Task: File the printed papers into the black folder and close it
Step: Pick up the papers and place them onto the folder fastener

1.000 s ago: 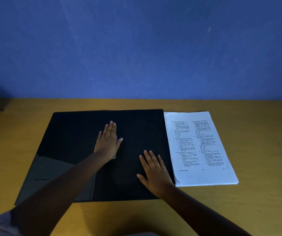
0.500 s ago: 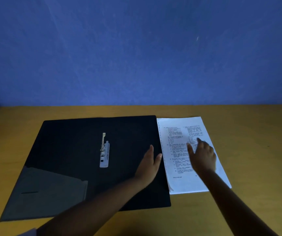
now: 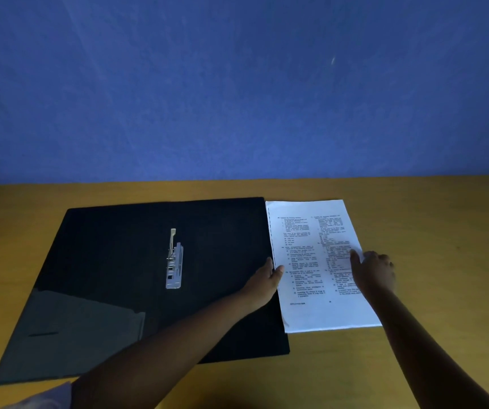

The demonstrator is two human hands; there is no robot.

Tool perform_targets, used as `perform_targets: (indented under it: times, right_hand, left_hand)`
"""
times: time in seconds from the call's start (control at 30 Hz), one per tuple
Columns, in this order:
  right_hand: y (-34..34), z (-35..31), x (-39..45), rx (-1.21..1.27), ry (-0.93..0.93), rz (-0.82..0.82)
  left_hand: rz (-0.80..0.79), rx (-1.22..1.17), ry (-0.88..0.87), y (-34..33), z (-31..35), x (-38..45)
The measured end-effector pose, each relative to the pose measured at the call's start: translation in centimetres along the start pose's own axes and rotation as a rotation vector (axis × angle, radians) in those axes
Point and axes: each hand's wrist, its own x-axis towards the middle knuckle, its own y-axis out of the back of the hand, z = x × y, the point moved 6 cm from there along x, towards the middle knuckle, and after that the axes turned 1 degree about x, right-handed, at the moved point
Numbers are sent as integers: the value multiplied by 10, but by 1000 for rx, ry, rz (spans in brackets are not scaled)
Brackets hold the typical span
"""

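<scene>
While flanking the papers [image 3: 311,261]: left hand [image 3: 266,278] and right hand [image 3: 374,270], both unclenched.

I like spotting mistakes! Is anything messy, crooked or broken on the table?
Nothing stands out. The black folder lies open and flat, its metal clip looks whole, and the printed papers sit in a neat stack beside it.

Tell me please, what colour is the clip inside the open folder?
Silver metal clip, clearest in the head view.
</scene>
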Motion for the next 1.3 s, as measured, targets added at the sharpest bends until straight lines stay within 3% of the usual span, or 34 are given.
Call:
perform_targets:
  times: [0.33, 0.7, 0.8, 0.97, 1.3]
  right_hand:
    - [2, 3, 27, 128, -214, -71]
    - [1, -6, 30, 168, -176, -143]
    - [-1, -6, 33, 247, -207, -176]
    - [-1, -7, 38, 608, -251, -267]
    - [-1, 6, 25, 684, -186, -475]
  left_hand:
    - [-103, 10, -28, -7, 2, -2]
    - [-139, 1, -87, -10, 7, -9]
    - [-140, 5, -88, -9, 8, -10]
    - [-137, -7, -94, -9, 8, -13]
    - [-121, -42, -30, -6, 2, -13]
